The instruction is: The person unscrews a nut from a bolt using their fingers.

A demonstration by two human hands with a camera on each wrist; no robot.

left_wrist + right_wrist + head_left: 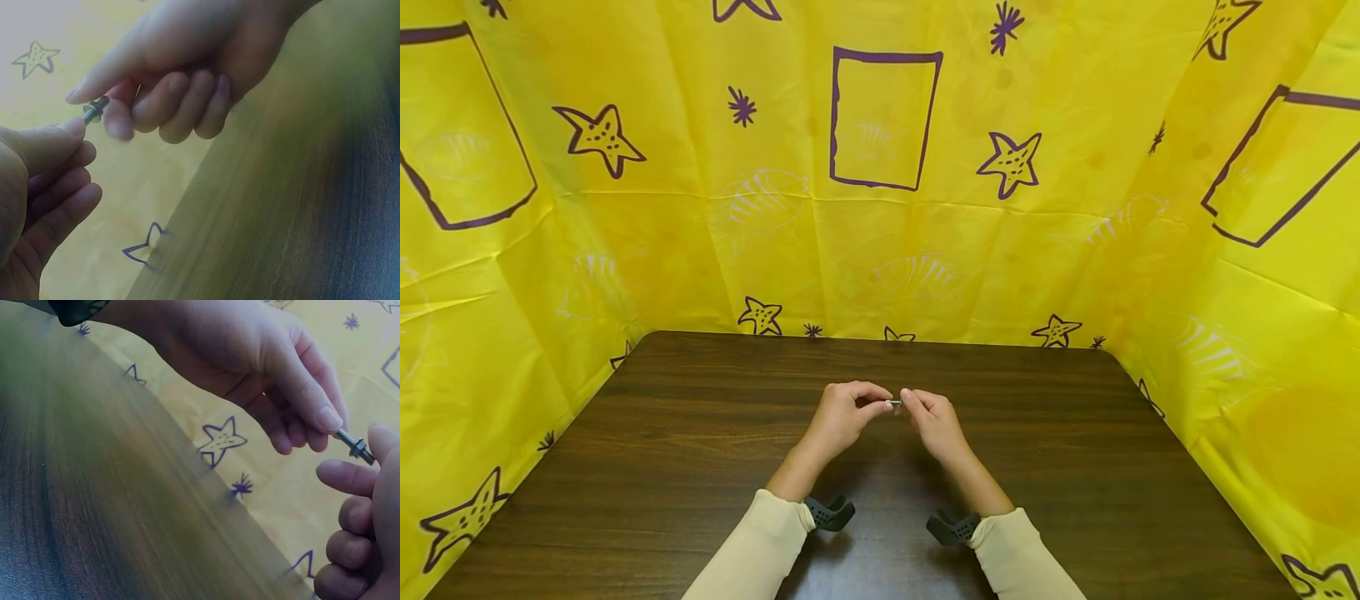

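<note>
Both hands meet over the table around a small metal bolt (344, 437) with a nut (358, 449) on its shaft. My left hand (838, 421) pinches one end of the bolt between thumb and fingertips, hiding that end. From the other side, my right hand (934, 425) has its thumb and index finger curled around the nut end. The right wrist view shows a gap between that index finger (344, 477) and the bolt. The right hand's other fingers (181, 115) are folded toward the palm.
A dark wood-grain table (700, 450) lies beneath the hands. Yellow cloth (887, 225) printed with starfish and fish surrounds its back and sides. Dark bands (831, 512) circle both wrists at the sleeve ends.
</note>
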